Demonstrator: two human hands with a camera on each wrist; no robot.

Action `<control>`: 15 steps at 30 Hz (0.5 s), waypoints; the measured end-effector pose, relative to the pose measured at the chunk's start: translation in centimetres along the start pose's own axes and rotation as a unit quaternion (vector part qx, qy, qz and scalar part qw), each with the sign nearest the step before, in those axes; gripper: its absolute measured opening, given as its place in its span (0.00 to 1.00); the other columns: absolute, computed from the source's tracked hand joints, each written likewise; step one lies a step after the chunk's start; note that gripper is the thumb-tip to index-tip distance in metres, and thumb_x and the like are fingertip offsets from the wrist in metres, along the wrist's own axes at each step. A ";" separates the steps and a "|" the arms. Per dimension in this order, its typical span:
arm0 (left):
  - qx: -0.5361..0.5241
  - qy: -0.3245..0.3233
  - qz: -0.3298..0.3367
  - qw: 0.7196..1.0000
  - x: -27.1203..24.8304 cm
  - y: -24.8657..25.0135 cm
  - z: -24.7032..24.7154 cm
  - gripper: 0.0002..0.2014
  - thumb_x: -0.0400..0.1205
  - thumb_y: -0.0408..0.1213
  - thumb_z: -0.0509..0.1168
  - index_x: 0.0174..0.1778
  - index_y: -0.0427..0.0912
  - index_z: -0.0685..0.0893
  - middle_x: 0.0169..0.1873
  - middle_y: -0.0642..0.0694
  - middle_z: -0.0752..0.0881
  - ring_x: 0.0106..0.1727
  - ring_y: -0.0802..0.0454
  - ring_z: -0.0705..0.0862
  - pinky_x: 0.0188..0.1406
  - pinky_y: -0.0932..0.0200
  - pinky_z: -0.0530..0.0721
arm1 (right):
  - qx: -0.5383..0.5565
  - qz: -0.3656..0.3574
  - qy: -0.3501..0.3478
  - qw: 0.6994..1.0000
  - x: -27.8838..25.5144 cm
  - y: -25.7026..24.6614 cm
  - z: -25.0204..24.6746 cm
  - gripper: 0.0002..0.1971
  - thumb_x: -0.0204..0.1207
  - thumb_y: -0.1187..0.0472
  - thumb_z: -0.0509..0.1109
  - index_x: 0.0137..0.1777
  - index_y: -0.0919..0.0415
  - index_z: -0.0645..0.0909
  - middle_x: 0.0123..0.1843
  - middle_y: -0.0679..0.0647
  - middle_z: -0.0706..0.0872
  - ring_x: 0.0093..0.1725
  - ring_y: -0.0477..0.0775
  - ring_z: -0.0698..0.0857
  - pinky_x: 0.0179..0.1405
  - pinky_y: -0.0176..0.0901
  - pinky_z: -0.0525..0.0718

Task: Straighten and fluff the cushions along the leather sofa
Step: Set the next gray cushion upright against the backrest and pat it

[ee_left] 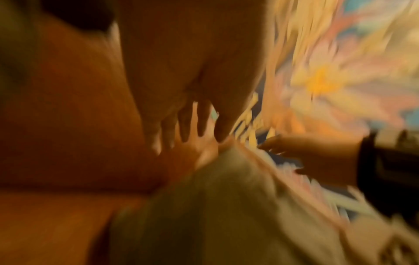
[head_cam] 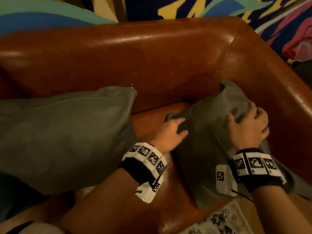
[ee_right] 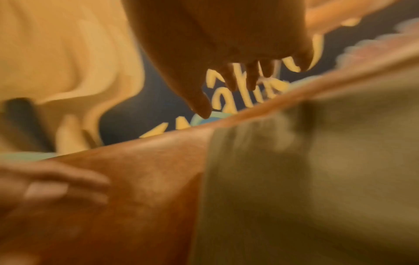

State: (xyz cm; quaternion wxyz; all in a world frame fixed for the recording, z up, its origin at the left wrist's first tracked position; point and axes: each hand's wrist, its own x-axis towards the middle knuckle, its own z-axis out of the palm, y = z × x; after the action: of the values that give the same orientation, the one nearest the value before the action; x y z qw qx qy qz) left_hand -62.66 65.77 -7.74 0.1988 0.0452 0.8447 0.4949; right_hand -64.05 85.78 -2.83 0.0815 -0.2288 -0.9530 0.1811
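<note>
Both hands on the small grey cushion at the sofa's right-hand corner.

Left hand grips the cushion's left edge, fingers curled into the fabric; right hand clutches its upper right side, fingers bunching the cloth. Cushion stands tilted at centre right of the head view, on the seat, close to the armrest, one corner poking up. Larger grey cushion fills the left of the frame, leaning against the brown leather sofa backrest, apart from the small one. Tagged bands sit on both wrists. Multicoloured patterned wall runs along the top; patterned rug lower right. Wrist views are motion-blurred; finger contact cannot be confirmed there.
</note>
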 end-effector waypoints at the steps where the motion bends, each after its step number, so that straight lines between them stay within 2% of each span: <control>1: -0.013 0.080 0.039 0.996 -0.9 0.3 -2.3 0.22 0.84 0.39 0.66 0.75 0.42 0.77 0.71 0.42 0.80 0.73 0.47 0.77 0.73 0.56 0.72 | 0.022 -0.073 0.006 0.997 -0.6 -2.1 -0.2 0.32 0.81 0.51 0.69 0.83 0.59 0.65 0.81 0.65 0.66 0.82 0.67 0.63 0.79 0.66 0.59; 3: -0.034 0.236 0.114 0.965 -4.0 0.3 -7.4 0.14 0.83 0.38 0.64 0.64 0.44 0.84 0.61 0.47 0.85 0.64 0.53 0.82 0.67 0.59 0.76 | 0.093 -0.167 -0.053 0.980 -1.7 -6.6 0.7 0.25 0.82 0.51 0.69 0.77 0.56 0.74 0.77 0.62 0.72 0.77 0.62 0.71 0.77 0.61 0.67; 5: 0.016 0.378 0.141 0.915 -8.2 -1.1 -12.8 0.11 0.83 0.37 0.62 0.59 0.47 0.85 0.56 0.52 0.84 0.60 0.55 0.81 0.65 0.65 0.73 | 0.201 -0.153 -0.170 0.953 -3.4 -11.4 2.5 0.20 0.82 0.47 0.69 0.70 0.53 0.80 0.71 0.57 0.78 0.71 0.57 0.77 0.73 0.54 0.73; 7: 0.122 0.496 0.088 0.855 -12.5 -4.6 -17.7 0.11 0.82 0.36 0.62 0.58 0.43 0.84 0.57 0.50 0.84 0.62 0.50 0.79 0.66 0.65 0.67 | 0.294 -0.070 -0.282 0.911 -5.6 -15.5 4.5 0.22 0.81 0.43 0.69 0.70 0.53 0.80 0.68 0.52 0.81 0.67 0.52 0.79 0.68 0.50 0.76; 8: 0.161 0.534 0.021 0.830 -14.5 -6.9 -19.9 0.13 0.82 0.38 0.62 0.60 0.42 0.83 0.60 0.45 0.83 0.65 0.45 0.77 0.68 0.60 0.65 | 0.311 -0.034 -0.322 0.893 -6.8 -17.0 5.7 0.26 0.79 0.41 0.69 0.73 0.54 0.77 0.69 0.51 0.81 0.68 0.52 0.79 0.68 0.49 0.76; 10: 0.181 0.566 -0.160 0.788 -17.8 -11.2 -23.3 0.19 0.81 0.43 0.61 0.66 0.41 0.80 0.68 0.35 0.78 0.71 0.33 0.71 0.72 0.46 0.64 | 0.332 0.017 -0.366 0.869 -8.9 -18.9 8.2 0.37 0.75 0.38 0.73 0.80 0.56 0.70 0.73 0.53 0.79 0.71 0.56 0.78 0.73 0.55 0.76; 12: 0.144 0.536 -0.328 0.764 -19.8 -14.2 -24.9 0.25 0.82 0.46 0.64 0.73 0.37 0.71 0.74 0.29 0.68 0.75 0.25 0.63 0.73 0.34 0.62 | 0.354 0.048 -0.368 0.858 -10.6 -20.0 10.3 0.40 0.70 0.39 0.77 0.79 0.55 0.70 0.72 0.54 0.81 0.70 0.60 0.81 0.74 0.61 0.77; 13: 0.134 0.514 -0.363 0.766 -20.4 -15.2 -25.1 0.28 0.83 0.46 0.64 0.75 0.34 0.68 0.76 0.27 0.66 0.76 0.25 0.61 0.74 0.32 0.60 | 0.363 0.053 -0.359 0.858 -11.2 -20.4 11.1 0.39 0.68 0.39 0.79 0.77 0.53 0.73 0.70 0.54 0.83 0.69 0.60 0.82 0.73 0.61 0.78; 15: 0.128 0.499 -0.333 0.790 -21.0 -16.7 -25.2 0.31 0.83 0.44 0.67 0.76 0.30 0.65 0.74 0.25 0.68 0.76 0.27 0.65 0.75 0.36 0.60 | 0.360 0.051 -0.327 0.872 -11.9 -21.2 11.8 0.31 0.72 0.42 0.77 0.73 0.53 0.79 0.68 0.56 0.86 0.68 0.62 0.83 0.72 0.61 0.79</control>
State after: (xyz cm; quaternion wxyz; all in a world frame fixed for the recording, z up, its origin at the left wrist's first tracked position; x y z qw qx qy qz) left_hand -51.04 30.95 -5.01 -0.1053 -0.4676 0.8445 0.2391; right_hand -64.98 59.07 -6.43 -0.1670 -0.1592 -0.7812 0.5800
